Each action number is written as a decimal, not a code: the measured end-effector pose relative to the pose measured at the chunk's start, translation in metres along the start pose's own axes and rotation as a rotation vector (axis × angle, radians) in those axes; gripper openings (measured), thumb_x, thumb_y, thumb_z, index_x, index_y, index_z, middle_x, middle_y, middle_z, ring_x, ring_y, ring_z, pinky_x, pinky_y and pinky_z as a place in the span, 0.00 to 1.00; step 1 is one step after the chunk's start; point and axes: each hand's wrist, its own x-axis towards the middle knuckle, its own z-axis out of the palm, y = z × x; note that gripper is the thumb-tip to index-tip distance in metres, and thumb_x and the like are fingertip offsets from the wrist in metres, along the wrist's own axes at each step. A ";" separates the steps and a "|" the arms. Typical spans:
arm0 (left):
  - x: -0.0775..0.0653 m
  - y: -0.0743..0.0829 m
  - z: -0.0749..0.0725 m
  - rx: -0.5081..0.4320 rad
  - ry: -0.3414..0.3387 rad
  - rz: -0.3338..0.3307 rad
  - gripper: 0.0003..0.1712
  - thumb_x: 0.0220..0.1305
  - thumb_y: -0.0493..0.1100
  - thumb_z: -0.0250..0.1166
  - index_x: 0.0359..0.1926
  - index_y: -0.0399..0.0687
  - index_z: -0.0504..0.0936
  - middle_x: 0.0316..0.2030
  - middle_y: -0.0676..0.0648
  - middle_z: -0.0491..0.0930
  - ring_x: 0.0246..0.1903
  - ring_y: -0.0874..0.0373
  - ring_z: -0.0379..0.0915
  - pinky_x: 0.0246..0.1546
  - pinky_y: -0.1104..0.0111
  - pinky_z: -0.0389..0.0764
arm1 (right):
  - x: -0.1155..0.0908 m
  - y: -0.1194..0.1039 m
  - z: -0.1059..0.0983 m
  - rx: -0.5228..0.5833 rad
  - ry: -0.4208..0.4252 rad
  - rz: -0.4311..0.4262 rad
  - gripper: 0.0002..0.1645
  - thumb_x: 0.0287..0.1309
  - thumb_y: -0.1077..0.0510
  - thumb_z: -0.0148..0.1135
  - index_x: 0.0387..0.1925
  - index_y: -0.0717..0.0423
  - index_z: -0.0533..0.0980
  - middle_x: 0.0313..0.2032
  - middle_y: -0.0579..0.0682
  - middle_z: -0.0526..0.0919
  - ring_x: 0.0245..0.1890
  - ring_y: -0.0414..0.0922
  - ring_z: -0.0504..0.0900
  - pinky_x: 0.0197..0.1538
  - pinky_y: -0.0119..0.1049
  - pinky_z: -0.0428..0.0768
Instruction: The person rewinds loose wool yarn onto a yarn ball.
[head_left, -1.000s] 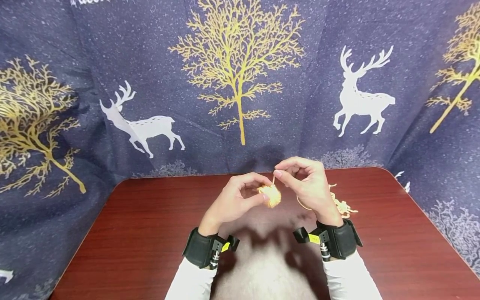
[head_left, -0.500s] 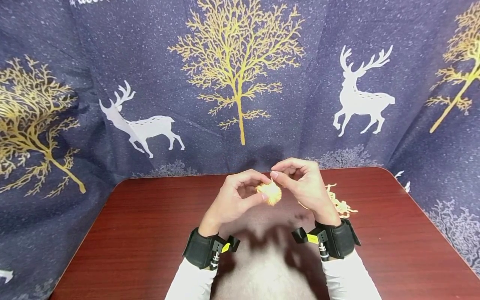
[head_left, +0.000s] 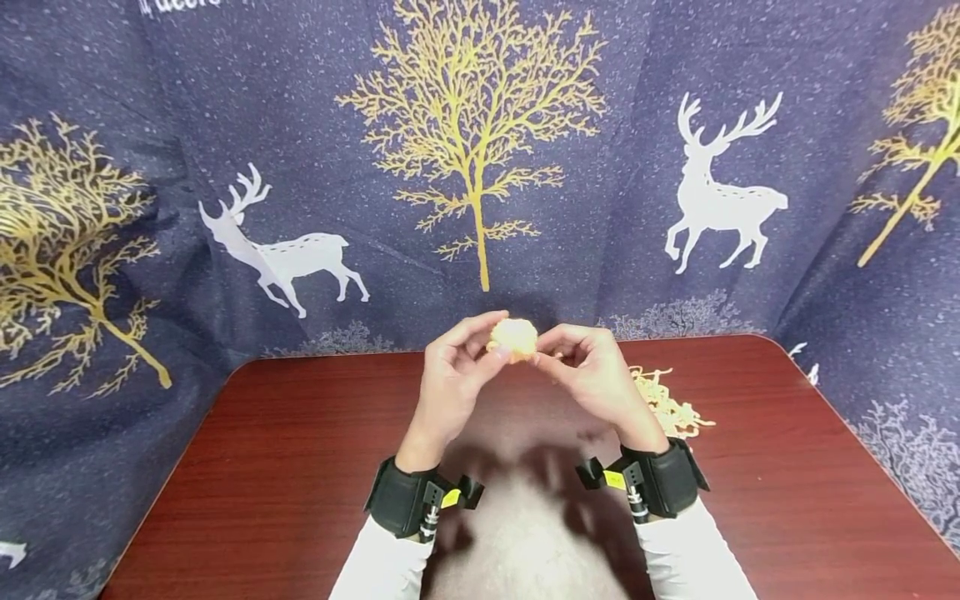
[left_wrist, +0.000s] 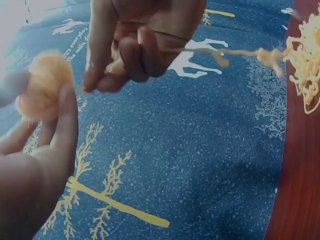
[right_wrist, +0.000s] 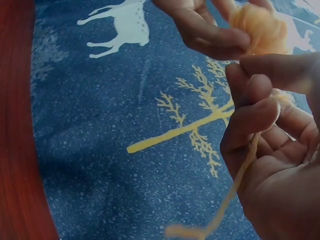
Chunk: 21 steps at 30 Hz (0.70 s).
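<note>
A small ball of pale orange yarn [head_left: 514, 335] is held up above the far part of the table. My left hand [head_left: 450, 375] grips it between thumb and fingers, as the left wrist view also shows with the fuzzy yarn ball [left_wrist: 49, 85]. Close by on the right, my right hand [head_left: 596, 371] pinches the yarn strand beside the ball. In the right wrist view the strand [right_wrist: 235, 185] runs through the curled fingers of the right hand [right_wrist: 280, 145] and trails away. It leads toward a loose yarn heap [head_left: 667, 404] on the table.
A dark red wooden table [head_left: 300, 467] lies below the hands. Behind its far edge hangs a blue cloth [head_left: 315, 108] printed with trees and deer. Each wrist wears a black strap [head_left: 401, 500] with a small camera.
Both hands have risen, and the ball has moved up and slightly left. The right hand has come down from the strand's upright end to beside the ball. More of the yarn heap shows.
</note>
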 end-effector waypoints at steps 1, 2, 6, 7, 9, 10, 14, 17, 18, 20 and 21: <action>0.000 0.000 0.000 -0.014 0.039 -0.005 0.24 0.61 0.21 0.62 0.59 0.18 0.71 0.48 0.45 0.83 0.48 0.57 0.80 0.47 0.70 0.84 | 0.000 -0.001 0.002 -0.036 0.002 0.002 0.05 0.56 0.68 0.71 0.36 0.62 0.84 0.23 0.51 0.83 0.19 0.38 0.74 0.20 0.28 0.73; 0.001 0.000 0.000 -0.021 0.078 -0.008 0.24 0.60 0.21 0.62 0.59 0.18 0.71 0.48 0.46 0.82 0.48 0.57 0.80 0.48 0.70 0.84 | 0.000 -0.002 0.003 -0.074 0.002 0.005 0.05 0.56 0.67 0.72 0.35 0.59 0.85 0.22 0.50 0.82 0.19 0.39 0.73 0.21 0.29 0.72; 0.002 0.000 0.000 -0.003 0.209 0.000 0.24 0.57 0.20 0.64 0.56 0.17 0.72 0.46 0.46 0.82 0.45 0.57 0.80 0.47 0.70 0.84 | -0.002 -0.006 0.008 -0.180 -0.032 0.013 0.05 0.57 0.63 0.73 0.35 0.51 0.86 0.22 0.45 0.81 0.20 0.42 0.76 0.22 0.32 0.76; 0.002 -0.001 0.000 0.014 0.234 0.002 0.24 0.56 0.20 0.64 0.55 0.18 0.72 0.45 0.45 0.82 0.44 0.57 0.81 0.48 0.70 0.83 | -0.003 -0.007 0.009 -0.197 -0.043 0.010 0.06 0.57 0.63 0.73 0.35 0.49 0.86 0.23 0.44 0.81 0.21 0.43 0.76 0.22 0.33 0.76; 0.003 -0.002 -0.001 0.071 0.266 -0.004 0.23 0.55 0.21 0.66 0.54 0.20 0.74 0.46 0.44 0.81 0.44 0.57 0.80 0.48 0.70 0.83 | -0.003 -0.010 0.010 -0.215 -0.064 0.000 0.07 0.57 0.63 0.72 0.35 0.48 0.86 0.23 0.42 0.81 0.21 0.43 0.77 0.23 0.34 0.77; 0.003 -0.004 -0.002 0.109 0.274 -0.011 0.23 0.55 0.21 0.67 0.53 0.21 0.74 0.46 0.43 0.81 0.44 0.57 0.80 0.48 0.70 0.83 | -0.004 -0.011 0.010 -0.224 -0.069 -0.006 0.08 0.57 0.64 0.72 0.34 0.47 0.86 0.23 0.42 0.81 0.21 0.43 0.77 0.22 0.34 0.77; 0.002 -0.008 -0.004 0.279 0.243 -0.049 0.21 0.56 0.23 0.69 0.51 0.27 0.77 0.47 0.38 0.79 0.44 0.54 0.80 0.49 0.68 0.84 | -0.005 -0.013 0.010 -0.214 -0.077 -0.034 0.07 0.57 0.65 0.72 0.34 0.48 0.86 0.24 0.41 0.82 0.22 0.42 0.77 0.23 0.33 0.77; 0.001 -0.009 -0.005 0.386 0.175 -0.067 0.20 0.56 0.25 0.70 0.50 0.29 0.79 0.46 0.36 0.81 0.44 0.50 0.80 0.48 0.66 0.85 | -0.006 -0.015 0.008 -0.195 -0.061 -0.044 0.06 0.57 0.64 0.72 0.35 0.50 0.86 0.25 0.41 0.83 0.22 0.42 0.78 0.23 0.33 0.77; 0.001 -0.010 -0.006 0.406 0.145 -0.071 0.19 0.56 0.26 0.71 0.50 0.30 0.79 0.46 0.36 0.81 0.44 0.48 0.81 0.47 0.66 0.85 | -0.006 -0.015 0.007 -0.182 -0.051 -0.044 0.06 0.57 0.64 0.73 0.35 0.50 0.86 0.25 0.41 0.84 0.22 0.42 0.78 0.23 0.33 0.77; 0.000 -0.010 -0.007 0.447 0.076 -0.091 0.19 0.56 0.26 0.72 0.49 0.31 0.80 0.45 0.37 0.83 0.43 0.47 0.82 0.47 0.65 0.86 | -0.005 -0.014 0.005 -0.141 -0.027 -0.057 0.06 0.57 0.65 0.73 0.35 0.52 0.86 0.26 0.43 0.84 0.21 0.41 0.77 0.22 0.32 0.76; 0.000 -0.010 -0.007 0.460 0.038 -0.107 0.19 0.56 0.27 0.73 0.49 0.31 0.81 0.44 0.37 0.84 0.44 0.46 0.82 0.47 0.65 0.86 | -0.005 -0.014 0.003 -0.112 -0.013 -0.063 0.06 0.56 0.66 0.73 0.35 0.54 0.86 0.25 0.45 0.85 0.20 0.41 0.76 0.22 0.31 0.75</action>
